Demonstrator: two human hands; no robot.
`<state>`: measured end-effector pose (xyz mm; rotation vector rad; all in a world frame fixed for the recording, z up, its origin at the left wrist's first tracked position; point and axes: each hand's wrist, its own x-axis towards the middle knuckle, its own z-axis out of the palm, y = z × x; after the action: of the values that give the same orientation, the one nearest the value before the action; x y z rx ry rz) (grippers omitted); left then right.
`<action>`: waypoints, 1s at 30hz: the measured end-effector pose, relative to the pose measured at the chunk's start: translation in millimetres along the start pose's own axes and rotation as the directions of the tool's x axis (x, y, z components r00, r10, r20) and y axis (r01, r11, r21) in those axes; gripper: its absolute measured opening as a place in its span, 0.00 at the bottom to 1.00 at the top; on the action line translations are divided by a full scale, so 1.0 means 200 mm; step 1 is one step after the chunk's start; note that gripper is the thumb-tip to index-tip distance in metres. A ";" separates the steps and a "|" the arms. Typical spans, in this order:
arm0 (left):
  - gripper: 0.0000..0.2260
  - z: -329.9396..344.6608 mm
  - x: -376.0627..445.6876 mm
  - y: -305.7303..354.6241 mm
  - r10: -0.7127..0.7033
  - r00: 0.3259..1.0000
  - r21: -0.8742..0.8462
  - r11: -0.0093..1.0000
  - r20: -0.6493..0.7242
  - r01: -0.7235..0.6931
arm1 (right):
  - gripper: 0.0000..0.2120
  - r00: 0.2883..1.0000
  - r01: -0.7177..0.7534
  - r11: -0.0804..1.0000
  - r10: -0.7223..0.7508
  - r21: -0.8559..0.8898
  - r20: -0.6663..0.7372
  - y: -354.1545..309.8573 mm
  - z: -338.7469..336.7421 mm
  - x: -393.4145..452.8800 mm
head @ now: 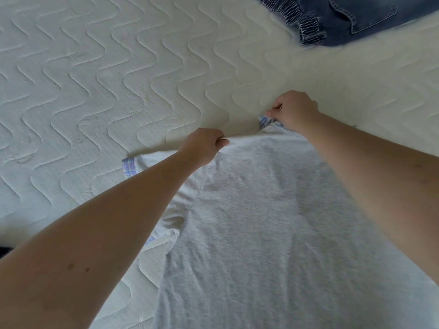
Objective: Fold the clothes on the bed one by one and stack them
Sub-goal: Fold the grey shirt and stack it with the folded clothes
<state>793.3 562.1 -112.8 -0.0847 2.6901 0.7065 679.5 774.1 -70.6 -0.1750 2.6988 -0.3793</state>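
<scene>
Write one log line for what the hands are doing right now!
left hand: pinches grey shirt shoulder | right hand: pinches shirt near collar | shirt: flat on bed | jeans: far corner, untouched

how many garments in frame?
2: a grey T-shirt spread in front, both hands gripping its top edge; jeans at the top right, partly cut off. More may lie outside the frame.
</scene>
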 end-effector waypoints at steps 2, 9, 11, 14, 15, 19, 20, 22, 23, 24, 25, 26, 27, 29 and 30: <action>0.12 0.00 0.00 -0.01 -0.025 0.998 -0.016 1.000 -0.059 0.024 | 0.16 0.998 -0.027 0.995 0.033 0.100 -0.057 0.01 -0.01 0.00; 0.05 0.01 0.02 -0.05 -0.153 0.982 -0.209 0.970 -0.110 0.127 | 0.09 0.987 -0.088 0.950 0.124 0.301 -0.104 0.01 0.12 -0.01; 0.08 0.02 0.02 -0.06 -0.161 0.984 -0.211 0.967 -0.069 0.144 | 0.10 0.990 -0.080 0.970 0.104 0.231 -0.092 0.01 0.17 -0.02; 0.11 0.03 0.01 -0.07 -0.114 0.993 -0.260 0.960 -0.026 0.104 | 0.12 0.958 0.112 0.993 -0.103 0.019 -0.267 -0.01 0.21 -0.06; 0.11 0.02 0.00 -0.08 -0.115 0.993 -0.289 0.952 -0.020 0.105 | 0.12 0.932 0.238 0.971 -0.234 -0.022 -0.277 -0.02 0.21 -0.07; 0.08 0.01 0.00 -0.09 -0.089 0.995 -0.175 0.981 -0.043 0.080 | 0.16 0.846 0.524 0.817 -0.531 -0.241 0.043 -0.05 0.27 -0.11; 0.08 0.01 0.00 -0.09 -0.086 0.994 -0.148 0.986 -0.065 0.075 | 0.16 0.856 0.507 0.800 -0.511 -0.321 0.079 -0.05 0.28 -0.10; 0.07 0.02 0.00 -0.09 -0.101 0.988 -0.145 0.986 -0.119 0.083 | 0.15 0.885 0.435 0.807 -0.465 -0.399 0.025 -0.06 0.29 -0.09; 0.07 0.02 0.00 -0.08 -0.112 0.984 -0.148 0.985 -0.139 0.091 | 0.13 0.893 0.402 0.821 -0.450 -0.406 -0.026 -0.07 0.29 -0.08; 0.06 0.02 0.00 -0.08 -0.119 0.981 -0.145 0.985 -0.154 0.097 | 0.13 0.898 0.373 0.836 -0.435 -0.402 -0.072 -0.08 0.29 -0.07; 0.06 0.02 0.01 -0.08 -0.121 0.979 -0.136 0.986 -0.166 0.099 | 0.13 0.902 0.348 0.853 -0.418 -0.389 -0.109 -0.08 0.29 -0.07; 0.06 0.02 0.01 -0.08 -0.119 0.976 -0.114 0.988 -0.182 0.099 | 0.12 0.906 0.324 0.869 -0.399 -0.373 -0.141 -0.09 0.30 -0.07; 0.07 0.02 0.01 -0.08 -0.111 0.973 -0.076 0.992 -0.201 0.098 | 0.12 0.911 0.300 0.886 -0.376 -0.354 -0.171 -0.09 0.32 -0.08; 0.13 0.01 0.01 -0.09 -0.092 0.972 0.028 0.995 -0.214 0.100 | 0.12 0.912 0.263 0.911 -0.343 -0.318 -0.227 -0.08 0.35 -0.09; 0.17 0.01 0.01 -0.10 -0.091 0.977 0.069 0.992 -0.193 0.106 | 0.11 0.909 0.256 0.918 -0.336 -0.305 -0.249 -0.08 0.37 -0.10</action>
<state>795.2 544.9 -124.1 -0.2762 2.8675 0.5877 729.0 745.4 -122.7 -0.6668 3.0193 -0.1322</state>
